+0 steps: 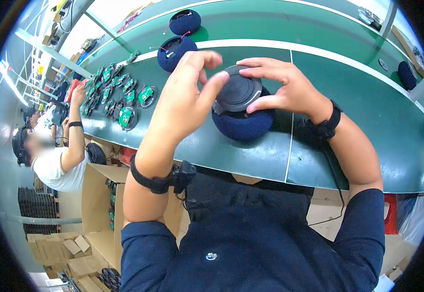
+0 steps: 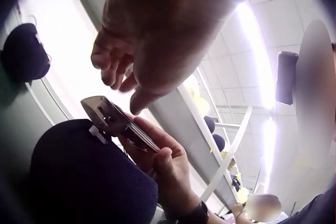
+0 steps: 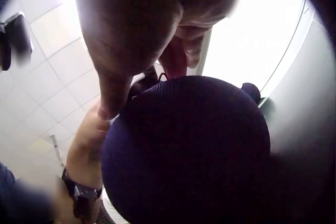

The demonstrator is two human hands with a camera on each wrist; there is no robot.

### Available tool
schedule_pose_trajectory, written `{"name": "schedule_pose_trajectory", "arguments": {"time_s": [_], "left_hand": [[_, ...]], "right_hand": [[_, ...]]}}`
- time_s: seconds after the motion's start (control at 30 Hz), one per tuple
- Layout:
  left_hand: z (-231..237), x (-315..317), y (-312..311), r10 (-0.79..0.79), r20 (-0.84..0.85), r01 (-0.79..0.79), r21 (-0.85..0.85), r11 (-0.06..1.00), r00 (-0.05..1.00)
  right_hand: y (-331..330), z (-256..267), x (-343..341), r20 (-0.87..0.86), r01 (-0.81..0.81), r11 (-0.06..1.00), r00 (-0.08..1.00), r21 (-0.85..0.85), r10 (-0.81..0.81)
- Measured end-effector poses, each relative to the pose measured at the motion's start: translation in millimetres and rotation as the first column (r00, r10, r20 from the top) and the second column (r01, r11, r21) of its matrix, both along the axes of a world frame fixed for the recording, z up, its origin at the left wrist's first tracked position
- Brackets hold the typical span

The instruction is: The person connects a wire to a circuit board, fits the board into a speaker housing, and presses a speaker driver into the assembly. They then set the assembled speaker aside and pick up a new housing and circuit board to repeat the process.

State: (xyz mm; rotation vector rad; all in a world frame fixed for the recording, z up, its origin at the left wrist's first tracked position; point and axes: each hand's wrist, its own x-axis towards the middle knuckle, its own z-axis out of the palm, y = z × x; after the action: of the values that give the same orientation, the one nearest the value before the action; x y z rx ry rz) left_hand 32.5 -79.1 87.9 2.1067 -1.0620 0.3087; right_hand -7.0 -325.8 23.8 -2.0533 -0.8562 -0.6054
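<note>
A navy fabric-covered round shell [image 1: 243,127] sits on the green bench in front of me. Over its top, tilted, is a black round base plate [image 1: 240,90] with ring grooves on its outer face. My right hand [image 1: 294,87] grips this plate by its rim, fingers at the far edge and thumb at the near edge. Beside the plate's left edge, my left hand [image 1: 183,92] has loosely bent fingers, its thumb tip right at the rim. The left wrist view shows fittings on the plate's underside [image 2: 113,116]. A red wire [image 3: 164,77] shows at the shell's top in the right wrist view.
Two more navy shells [image 1: 177,52] with red wires stand at the back. Several black bases with green circuit boards [image 1: 125,117] lie to the left. Another dark shell [image 1: 406,75] is at far right. A cardboard box [image 1: 102,194] stands below left; another person [image 1: 59,163] works beyond.
</note>
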Motion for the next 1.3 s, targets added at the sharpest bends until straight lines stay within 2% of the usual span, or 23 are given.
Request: {"name": "schedule_pose_trajectory", "arguments": {"time_s": [0.03,0.07,0.1,0.17,0.2,0.3,0.37,0.43,0.47,0.57,0.67,0.7,0.77,0.83,0.87,0.9,0.93,0.97,1.0,1.03,1.17,1.23,1.3], "left_hand": [[1.4,0.4,0.7,0.032,0.102,-0.038,0.053,0.998,0.994],[-2.8,8.4,5.1,-0.004,0.062,-0.005,0.135,0.991,0.998],[-6.7,9.2,6.6,0.002,0.066,-0.01,0.126,0.992,0.998],[-11.5,6.9,7.3,-0.052,0.157,0.014,0.234,0.972,0.986],[-10.5,0.0,4.3,-0.001,0.104,-0.021,0.211,0.977,0.995],[-18.1,-5.9,0.7,0.017,0.156,-0.046,0.185,0.982,0.988],[-23.3,-2.2,0.3,-0.01,0.044,0.007,0.063,0.998,0.999],[-13.4,3.4,-0.1,0.024,-0.349,0.01,0.095,0.995,0.937],[-9.8,4.0,-0.2,0.018,-0.339,0.013,0.088,0.996,0.941],[-6.9,0.2,1.9,-0.073,-0.215,0.072,-0.013,0.997,0.974],[-2.0,7.4,13.6,-0.318,-0.326,0.215,-0.315,0.925,0.89],[4.7,14.6,15.5,-0.377,-0.422,0.14,-0.492,0.859,0.825],[18.5,43.0,12.3,-0.419,-0.303,0.106,-0.69,0.716,0.856],[26.1,76.6,-3.2,-0.204,-0.089,0.127,-0.529,0.839,0.975],[25.3,94.8,-15.2,-0.094,0.009,0.089,-0.427,0.9,0.995],[15.3,120.7,-29.7,-0.086,0.039,0.095,-0.395,0.914,0.995],[12.8,134.0,-41.9,0.029,0.16,0.012,-0.245,0.969,0.987],[1.4,154.7,-58.9,0.051,0.064,-0.035,-0.237,0.971,0.997],[-3.6,164.6,-72.9,0.085,0.0,-0.084,-0.173,0.981,0.996],[-11.5,177.7,-85.8,0.123,0.081,-0.114,-0.107,0.988,0.989],[-57.6,235.6,-132.7,0.177,0.059,-0.174,-0.056,0.983,0.982],[-78.7,255.6,-147.5,0.075,0.175,-0.066,-0.055,0.996,0.982],[-99.0,264.7,-154.4,0.052,0.237,-0.052,-0.007,0.999,0.97]], "right_hand": [[4.1,-0.3,-1.7,-0.002,-0.003,1.0,1.0,-0.006,0.003],[7.7,-1.6,-2.0,0.03,0.019,1.0,0.999,0.001,-0.019],[9.9,-2.4,-1.8,0.066,0.042,0.999,0.997,0.008,-0.043],[10.1,-3.0,-3.8,0.063,0.055,0.998,0.997,-0.015,-0.054],[10.4,-2.5,-4.9,0.079,0.079,0.996,0.994,-0.029,-0.076],[12.9,-0.4,-7.0,0.092,0.117,0.992,0.989,-0.046,-0.112],[12.5,-2.5,-5.8,0.072,0.057,0.998,0.996,0.004,-0.057],[13.2,-0.1,-9.1,0.058,0.074,0.997,0.996,-0.011,-0.073],[13.4,0.6,-9.9,0.034,0.07,0.997,0.997,0.014,-0.07],[5.7,2.1,-4.9,0.012,0.051,0.997,0.999,0.065,-0.051],[1.0,9.6,-7.1,-0.018,0.013,0.998,1.0,0.061,-0.012],[0.3,12.4,-8.3,-0.046,-0.018,1.0,0.999,0.025,0.019],[-1.3,4.5,-5.4,-0.079,0.002,0.999,0.997,0.036,0.001],[-2.3,2.4,-2.6,-0.221,-0.035,0.998,0.974,0.044,0.044],[-1.3,4.6,-3.8,-0.222,-0.038,0.998,0.974,0.04,0.046],[0.1,8.7,-7.3,-0.266,-0.066,0.998,0.962,0.015,0.067],[0.0,11.9,-9.3,-0.305,-0.092,0.996,0.949,-0.013,0.083],[-1.5,12.0,-10.6,-0.283,-0.122,0.986,0.955,-0.111,0.087],[0.1,9.1,-10.6,-0.277,-0.129,0.987,0.956,-0.1,0.097],[2.6,6.5,-11.1,-0.269,-0.132,0.987,0.958,-0.088,0.104],[19.0,16.0,-25.3,-0.203,-0.007,0.977,0.978,-0.214,-0.037],[26.2,7.0,-26.3,-0.183,0.055,0.976,0.978,-0.213,-0.095],[28.1,4.0,-25.1,-0.15,0.061,0.977,0.984,-0.205,-0.093]]}}
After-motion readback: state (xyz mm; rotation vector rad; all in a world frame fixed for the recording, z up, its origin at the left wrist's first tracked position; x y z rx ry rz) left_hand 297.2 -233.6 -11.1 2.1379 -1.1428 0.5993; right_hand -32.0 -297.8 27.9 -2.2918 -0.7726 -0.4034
